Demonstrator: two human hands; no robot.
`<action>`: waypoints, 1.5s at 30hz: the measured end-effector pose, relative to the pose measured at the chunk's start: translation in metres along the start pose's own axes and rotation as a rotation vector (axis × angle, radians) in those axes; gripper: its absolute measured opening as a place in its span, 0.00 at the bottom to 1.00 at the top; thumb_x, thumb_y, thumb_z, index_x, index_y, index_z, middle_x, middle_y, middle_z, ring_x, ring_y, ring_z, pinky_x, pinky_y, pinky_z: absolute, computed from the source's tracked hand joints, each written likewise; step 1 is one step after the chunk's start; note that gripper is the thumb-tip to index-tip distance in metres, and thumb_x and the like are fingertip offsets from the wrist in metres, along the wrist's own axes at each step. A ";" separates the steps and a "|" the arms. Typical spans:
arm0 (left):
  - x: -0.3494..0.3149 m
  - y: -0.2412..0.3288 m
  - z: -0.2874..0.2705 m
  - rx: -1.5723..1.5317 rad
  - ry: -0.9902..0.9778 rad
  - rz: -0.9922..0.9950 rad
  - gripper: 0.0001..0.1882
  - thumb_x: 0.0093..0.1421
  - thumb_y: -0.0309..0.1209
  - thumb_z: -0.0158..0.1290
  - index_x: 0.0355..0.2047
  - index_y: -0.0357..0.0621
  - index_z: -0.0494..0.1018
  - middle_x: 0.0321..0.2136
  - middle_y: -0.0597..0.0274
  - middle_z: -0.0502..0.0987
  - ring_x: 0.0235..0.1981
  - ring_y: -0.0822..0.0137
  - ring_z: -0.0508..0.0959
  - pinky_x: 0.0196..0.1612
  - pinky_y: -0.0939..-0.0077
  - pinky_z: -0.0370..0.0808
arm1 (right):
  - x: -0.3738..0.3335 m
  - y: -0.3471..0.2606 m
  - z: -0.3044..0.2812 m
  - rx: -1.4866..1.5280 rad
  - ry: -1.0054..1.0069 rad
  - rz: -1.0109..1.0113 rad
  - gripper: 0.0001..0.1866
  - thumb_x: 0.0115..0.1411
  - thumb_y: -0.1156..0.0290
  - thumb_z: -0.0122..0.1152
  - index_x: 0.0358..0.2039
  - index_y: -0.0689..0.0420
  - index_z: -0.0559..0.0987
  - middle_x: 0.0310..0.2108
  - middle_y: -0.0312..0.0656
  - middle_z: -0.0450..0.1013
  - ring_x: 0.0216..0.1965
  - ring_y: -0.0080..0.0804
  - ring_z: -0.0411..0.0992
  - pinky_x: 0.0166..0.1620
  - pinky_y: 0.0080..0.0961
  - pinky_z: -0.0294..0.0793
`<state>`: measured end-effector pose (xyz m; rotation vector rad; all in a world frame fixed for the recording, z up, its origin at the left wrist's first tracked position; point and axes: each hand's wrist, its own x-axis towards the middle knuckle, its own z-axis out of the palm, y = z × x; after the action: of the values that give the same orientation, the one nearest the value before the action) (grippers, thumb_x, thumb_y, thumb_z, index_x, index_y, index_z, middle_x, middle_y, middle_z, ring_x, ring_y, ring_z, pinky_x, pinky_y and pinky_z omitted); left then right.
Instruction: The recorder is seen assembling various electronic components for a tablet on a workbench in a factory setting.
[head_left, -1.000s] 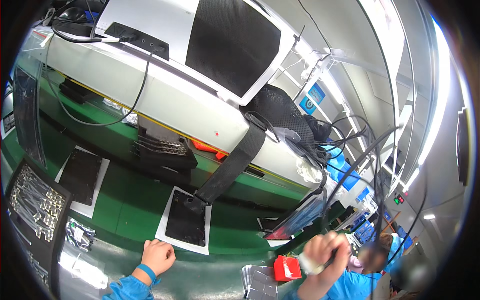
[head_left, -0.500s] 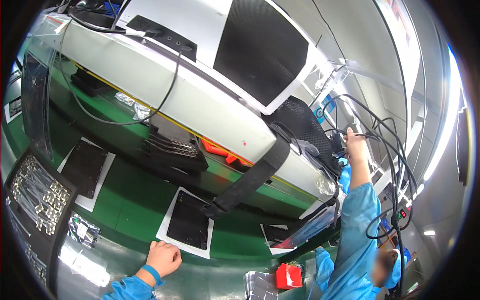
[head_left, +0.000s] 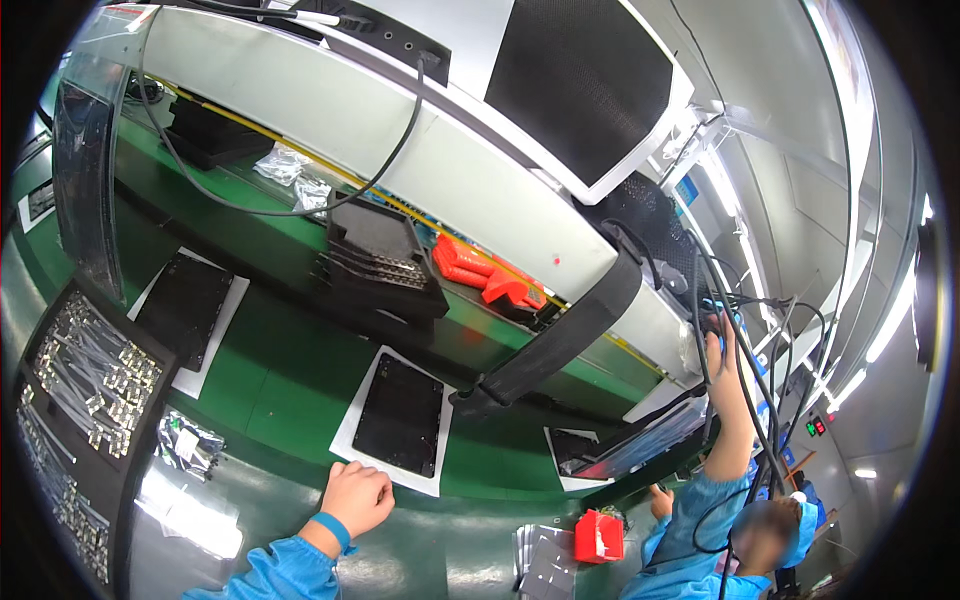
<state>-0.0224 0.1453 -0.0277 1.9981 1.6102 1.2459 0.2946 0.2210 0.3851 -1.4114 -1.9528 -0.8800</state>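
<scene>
Black panel [head_left: 400,415] lies flat on a white sheet [head_left: 347,432] on the green table [head_left: 290,390], just beyond the knuckles of the left hand [head_left: 355,497]. That hand rests on the table with its fingers [head_left: 372,478] curled narrow, holding nothing; the fingertips are tucked under and cannot be checked. A blue cuff band [head_left: 331,529] circles the wrist above a blue sleeve [head_left: 265,575]. The right hand is out of view, so its fingers cannot be reported.

Far left of the fingers, a dark tray [head_left: 75,400] of small metal parts is cut off by the rim; the parts are too small to identify. Nearer, a clear bag [head_left: 185,445] lies on the table, contents unreadable. A second black panel [head_left: 185,308] on its white sheet sits beyond it. Past the fingers stands a stack of black trays [head_left: 380,265], with orange-red blocks [head_left: 485,275] to its right. A black strap [head_left: 560,340] slopes down to the table.

Right of the fingers, a small red box [head_left: 597,537] sits beside grey sheets [head_left: 545,560], partly cut off below. Farther right, another person in blue [head_left: 690,530] raises a hand [head_left: 718,345] into hanging black cables [head_left: 760,400]; what it grips is hidden. A small blue sign [head_left: 688,190] hangs above, print illegible.
</scene>
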 end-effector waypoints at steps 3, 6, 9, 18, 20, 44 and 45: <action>0.002 -0.001 -0.003 0.009 -0.015 -0.004 0.04 0.51 0.34 0.55 0.21 0.52 0.75 0.24 0.67 0.78 0.34 0.60 0.74 0.42 0.62 0.63 | -0.038 -0.003 0.005 -0.048 -0.015 0.261 0.33 0.67 0.63 0.58 0.68 0.58 0.59 0.53 0.55 0.73 0.53 0.45 0.73 0.57 0.33 0.69; 0.008 0.005 0.000 0.011 0.006 0.023 0.04 0.51 0.33 0.55 0.21 0.51 0.75 0.24 0.66 0.78 0.34 0.60 0.74 0.41 0.62 0.63 | -0.064 0.002 0.021 0.346 0.290 0.361 0.37 0.66 0.63 0.60 0.68 0.66 0.56 0.56 0.50 0.70 0.55 0.34 0.69 0.59 0.29 0.65; 0.009 0.007 -0.005 -0.007 -0.009 0.018 0.04 0.51 0.33 0.55 0.21 0.50 0.75 0.24 0.66 0.78 0.34 0.60 0.74 0.41 0.62 0.63 | -0.088 -0.013 0.042 0.586 0.501 0.466 0.31 0.66 0.66 0.60 0.65 0.66 0.62 0.53 0.42 0.71 0.48 0.24 0.69 0.42 0.18 0.69; 0.004 0.002 -0.002 -0.001 0.027 0.019 0.03 0.50 0.32 0.56 0.21 0.53 0.75 0.22 0.71 0.77 0.32 0.62 0.75 0.41 0.63 0.64 | -0.250 -0.206 0.169 2.131 0.197 1.496 0.02 0.55 0.75 0.53 0.27 0.59 0.72 0.20 0.39 0.67 0.19 0.28 0.64 0.21 0.25 0.65; 0.003 0.006 -0.004 -0.069 0.034 -0.001 0.04 0.52 0.33 0.56 0.22 0.50 0.75 0.20 0.68 0.77 0.29 0.61 0.77 0.39 0.62 0.65 | -0.292 -0.241 0.201 1.880 0.071 1.449 0.04 0.56 0.77 0.53 0.33 0.60 0.73 0.20 0.39 0.67 0.19 0.29 0.65 0.22 0.26 0.66; 0.000 0.010 -0.019 -0.053 -0.064 -0.047 0.06 0.60 0.33 0.52 0.30 0.46 0.74 0.24 0.58 0.76 0.31 0.54 0.77 0.40 0.60 0.65 | -0.299 -0.294 0.203 1.330 -0.218 0.643 0.07 0.56 0.80 0.54 0.35 0.62 0.77 0.27 0.40 0.75 0.28 0.24 0.71 0.33 0.22 0.71; -0.001 0.008 -0.016 -0.058 -0.049 -0.036 0.06 0.61 0.34 0.52 0.30 0.47 0.74 0.23 0.59 0.75 0.31 0.54 0.76 0.40 0.61 0.65 | -0.297 -0.295 0.204 1.267 -0.142 0.590 0.05 0.58 0.80 0.53 0.35 0.63 0.77 0.25 0.38 0.74 0.24 0.19 0.67 0.28 0.19 0.67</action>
<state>-0.0295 0.1371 -0.0130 1.9403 1.5624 1.2078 0.0823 0.1402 -0.0217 -1.0739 -1.4675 0.6722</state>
